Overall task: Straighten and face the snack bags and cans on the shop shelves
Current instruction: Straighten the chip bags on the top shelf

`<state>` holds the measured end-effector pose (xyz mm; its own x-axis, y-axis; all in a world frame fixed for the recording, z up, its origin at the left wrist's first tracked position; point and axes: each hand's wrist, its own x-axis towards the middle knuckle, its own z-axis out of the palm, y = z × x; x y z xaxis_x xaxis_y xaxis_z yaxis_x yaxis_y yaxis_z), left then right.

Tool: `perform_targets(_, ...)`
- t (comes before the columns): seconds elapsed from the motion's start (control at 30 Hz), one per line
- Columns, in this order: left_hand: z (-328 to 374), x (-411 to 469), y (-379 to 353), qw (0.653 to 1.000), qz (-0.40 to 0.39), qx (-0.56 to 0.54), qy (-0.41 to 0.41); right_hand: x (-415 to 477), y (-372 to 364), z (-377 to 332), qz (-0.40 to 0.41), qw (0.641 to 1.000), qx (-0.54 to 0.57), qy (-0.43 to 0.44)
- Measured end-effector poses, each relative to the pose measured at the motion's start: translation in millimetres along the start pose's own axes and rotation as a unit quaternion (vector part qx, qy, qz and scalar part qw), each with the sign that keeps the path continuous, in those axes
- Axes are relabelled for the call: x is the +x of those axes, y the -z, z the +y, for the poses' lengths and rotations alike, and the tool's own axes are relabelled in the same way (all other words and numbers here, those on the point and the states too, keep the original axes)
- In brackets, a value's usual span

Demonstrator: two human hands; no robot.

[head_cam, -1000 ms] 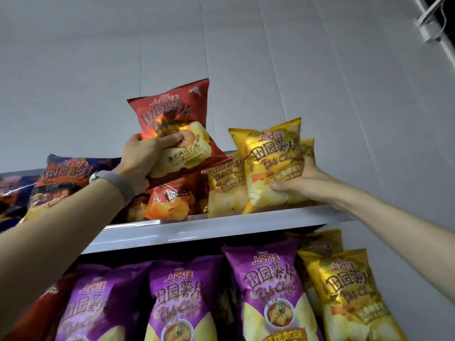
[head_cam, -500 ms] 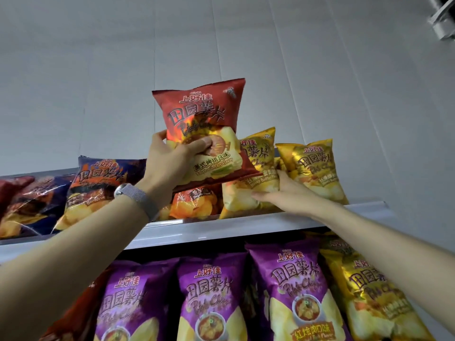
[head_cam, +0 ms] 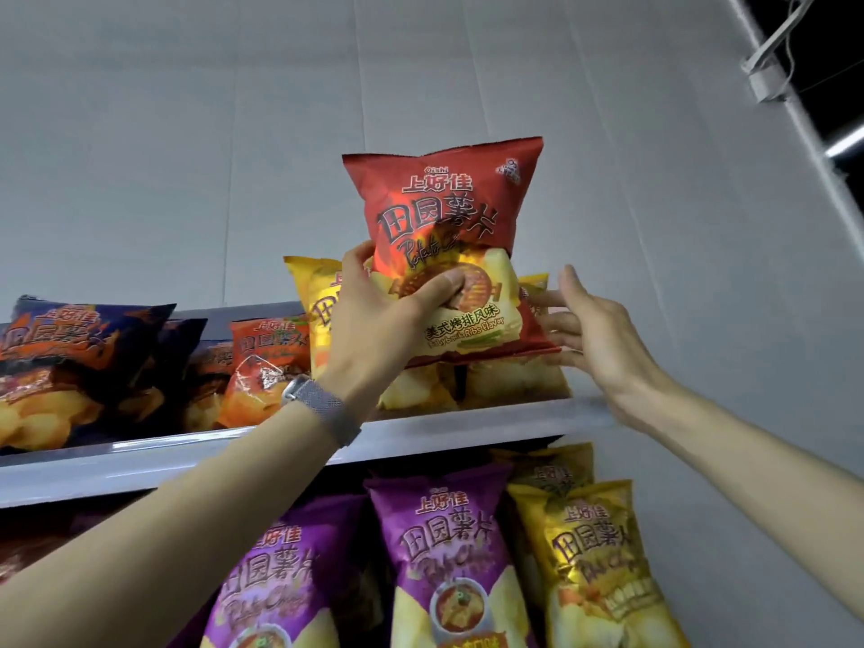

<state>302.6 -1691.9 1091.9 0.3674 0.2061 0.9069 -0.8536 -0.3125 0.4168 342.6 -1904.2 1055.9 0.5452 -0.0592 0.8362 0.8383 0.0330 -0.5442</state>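
1. The red bag [head_cam: 449, 226] is held in the air, printed face out, with its long axis roughly upright (a bit tilted, tbh). Its bottom edge sits above the top shelf [head_cam: 187, 451] lip.
2. It's clamped by the left hand [head_cam: 378, 320]: the thumb is laid across the front and the fingers are tucked behind the bag's left edge.
3. The right hand [head_cam: 594, 329] is spread flat with straight fingers at the bag's lower right corner. Whether it's actually touching can't be made out.
4. Directly behind and below the red bag, yellow bags [head_cam: 318, 311] are stood up, so that spot is already taken.
5. Left of the red bag, an orange bag [head_cam: 266, 362] and a dark blue bag [head_cam: 79, 348] are slumped, so it's crowded there.
6. Above and right of the red bag only bare wall is seen, so there's free room. The shelf looks to end just down-right of it, so overhang should probably be watched.
7. Any set-down would likely be steered by the left hand, as it's the one gripping.
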Motion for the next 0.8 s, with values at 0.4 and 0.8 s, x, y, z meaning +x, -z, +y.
perform_targets(0.4,-40,-9,-128,0.991,-0.069,0.107,0.031,52,76,63,-0.080,0.970,-0.230,0.014)
perform_targets(0.8,-54,-1,-122,0.958,-0.168,0.202,0.112,52,65,93,-0.089,0.963,-0.256,-0.013)
